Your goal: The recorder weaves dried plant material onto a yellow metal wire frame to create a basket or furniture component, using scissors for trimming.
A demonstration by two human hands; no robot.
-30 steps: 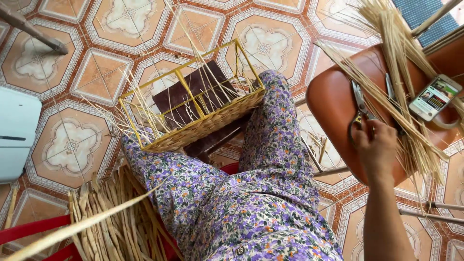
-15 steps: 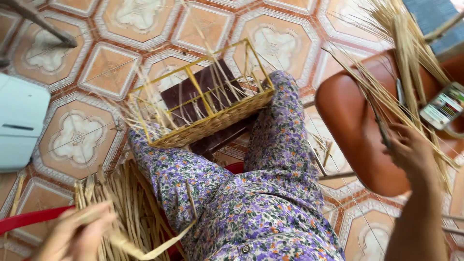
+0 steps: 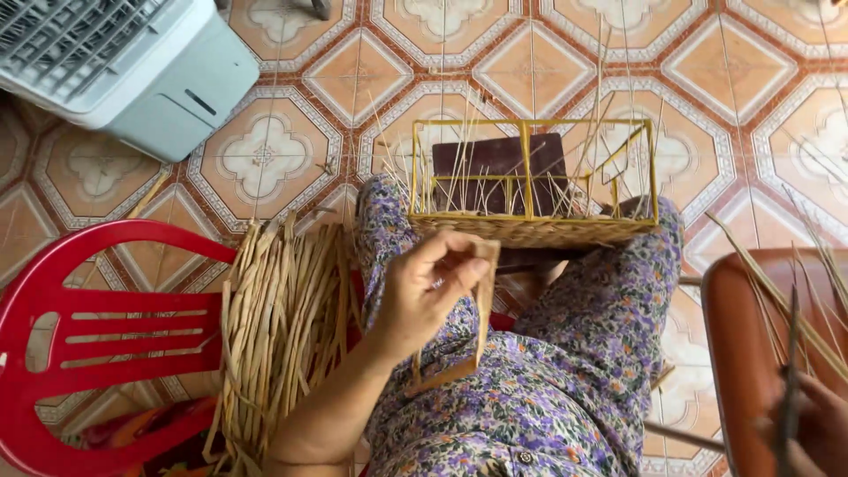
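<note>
A half-woven basket (image 3: 530, 231) with a yellow wire frame and upright thin reeds rests on my knees, on the purple flowered cloth (image 3: 565, 380). My left hand (image 3: 428, 296) is raised just in front of the basket and pinches a flat, pale straw strip (image 3: 484, 309) that bends down toward my lap. My right hand (image 3: 817, 433) is blurred at the bottom right corner, closed around a dark thin tool (image 3: 789, 371) over the brown stool (image 3: 742, 353).
A thick bundle of dried straw (image 3: 283, 327) lies over a red plastic chair (image 3: 97, 327) at my left. A pale blue fan unit (image 3: 132, 71) stands at the top left on the patterned tile floor. Loose thin reeds (image 3: 795, 283) lie across the brown stool.
The view has swung left. My left hand came up from the straw bundle with a strip and now holds it by the basket. My right hand dropped to the stool's near edge.
</note>
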